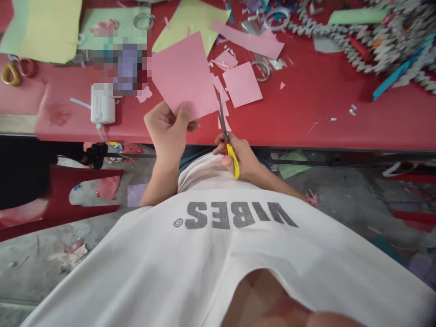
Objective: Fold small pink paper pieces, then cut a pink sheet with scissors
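Observation:
My left hand (170,129) pinches the lower corner of a pink paper sheet (184,75) and holds it up over the near edge of the red table (306,109). In my right hand (240,156) are scissors with yellow handles (229,143), fingers closed through the handles. Their blades point up along the sheet's right edge, with narrow pink strips beside them. A smaller pink square (241,84) lies on the table just right of the blades.
Yellow-green sheets (44,27), tape rolls (143,20), another pair of scissors (17,70) and a white charger (102,104) lie on the table. Folded paper chains (357,41) are heaped at the far right. A red plastic chair (68,195) stands at left; scraps litter the floor.

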`<act>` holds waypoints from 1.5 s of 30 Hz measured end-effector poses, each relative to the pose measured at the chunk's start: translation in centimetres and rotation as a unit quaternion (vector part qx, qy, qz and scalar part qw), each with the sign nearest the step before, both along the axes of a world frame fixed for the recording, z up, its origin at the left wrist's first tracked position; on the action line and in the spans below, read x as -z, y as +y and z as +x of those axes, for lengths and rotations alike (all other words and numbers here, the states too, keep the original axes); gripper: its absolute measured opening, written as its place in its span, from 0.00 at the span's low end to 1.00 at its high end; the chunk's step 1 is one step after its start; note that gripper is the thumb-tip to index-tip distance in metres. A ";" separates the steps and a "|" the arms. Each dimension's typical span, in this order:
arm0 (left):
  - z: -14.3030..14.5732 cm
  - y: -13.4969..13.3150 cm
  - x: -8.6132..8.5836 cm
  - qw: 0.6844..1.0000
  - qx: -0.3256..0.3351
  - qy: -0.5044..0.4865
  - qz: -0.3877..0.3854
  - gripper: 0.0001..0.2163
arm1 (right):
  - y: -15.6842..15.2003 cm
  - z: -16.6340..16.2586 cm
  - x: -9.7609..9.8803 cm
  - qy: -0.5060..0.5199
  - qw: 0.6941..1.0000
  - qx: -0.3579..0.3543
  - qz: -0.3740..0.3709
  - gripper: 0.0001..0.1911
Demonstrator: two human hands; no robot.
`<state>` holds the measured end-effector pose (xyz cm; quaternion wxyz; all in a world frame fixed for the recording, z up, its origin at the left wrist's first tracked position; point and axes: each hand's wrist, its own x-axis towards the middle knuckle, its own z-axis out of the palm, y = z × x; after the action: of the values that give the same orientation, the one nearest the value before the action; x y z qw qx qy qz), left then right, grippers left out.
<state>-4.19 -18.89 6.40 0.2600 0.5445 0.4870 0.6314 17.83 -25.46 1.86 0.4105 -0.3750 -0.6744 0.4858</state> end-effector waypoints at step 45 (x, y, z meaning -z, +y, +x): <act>0.4 -0.8 0.9 1.000 0.022 0.004 -0.018 0.16 | 0.4 -0.2 -1.7 -0.053 0.998 0.015 0.000 0.47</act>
<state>-3.82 -19.73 5.55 0.2823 0.5529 0.4871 0.6143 17.60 -25.06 3.56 0.3814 -0.4107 -0.6894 0.4589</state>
